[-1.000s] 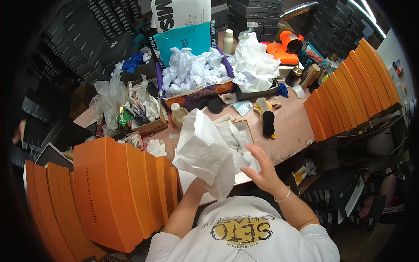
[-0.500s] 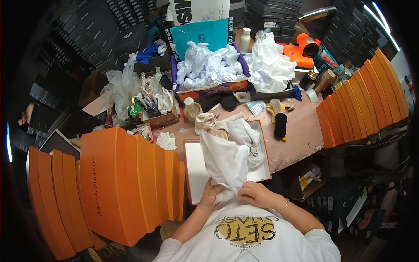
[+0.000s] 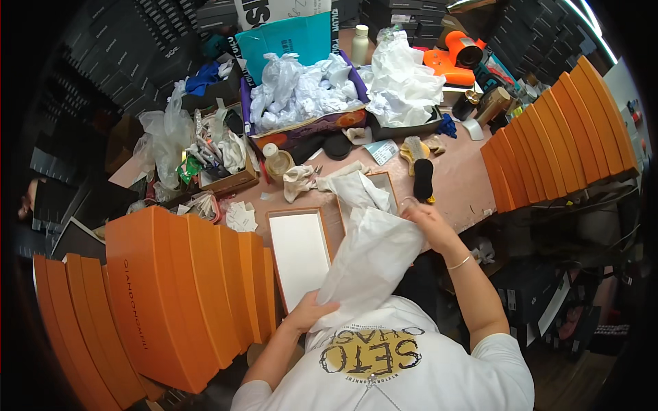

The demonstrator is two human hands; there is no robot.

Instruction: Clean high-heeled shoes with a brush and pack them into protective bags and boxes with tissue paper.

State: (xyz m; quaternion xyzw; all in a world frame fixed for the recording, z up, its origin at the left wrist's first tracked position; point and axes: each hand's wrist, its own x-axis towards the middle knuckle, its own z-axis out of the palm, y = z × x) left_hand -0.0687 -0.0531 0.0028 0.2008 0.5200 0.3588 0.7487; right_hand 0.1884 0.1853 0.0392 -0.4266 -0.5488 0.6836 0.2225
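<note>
A limp white cloth bag (image 3: 373, 257) stretches slantwise in front of my chest. My left hand (image 3: 310, 312) is closed on its near lower end, thumb on top. At the far right corner my right hand (image 3: 430, 222) bends its fingers over the bag's edge, gripping it; the fingertips are partly hidden. What the bag contains, if anything, cannot be seen. Left of it lies a shallow orange-edged tray (image 3: 298, 236) with a white inside. Beyond the bag, a second open box (image 3: 381, 183) holds white wrapping (image 3: 353, 188), partly covered by the bag.
Orange shoe boxes stand stacked at left (image 3: 171, 288) and right (image 3: 558, 137). Behind are a purple box (image 3: 312, 123) of crumpled white paper, a bottle (image 3: 277, 163), a black brush (image 3: 423, 179), an orange hand-held device (image 3: 449, 65) and a carton of oddments (image 3: 229, 179).
My right hand has moved up and away to the right, from near my left hand to the bag's far corner. The bag has swung to the right, uncovering the white-lined tray. The view has shifted.
</note>
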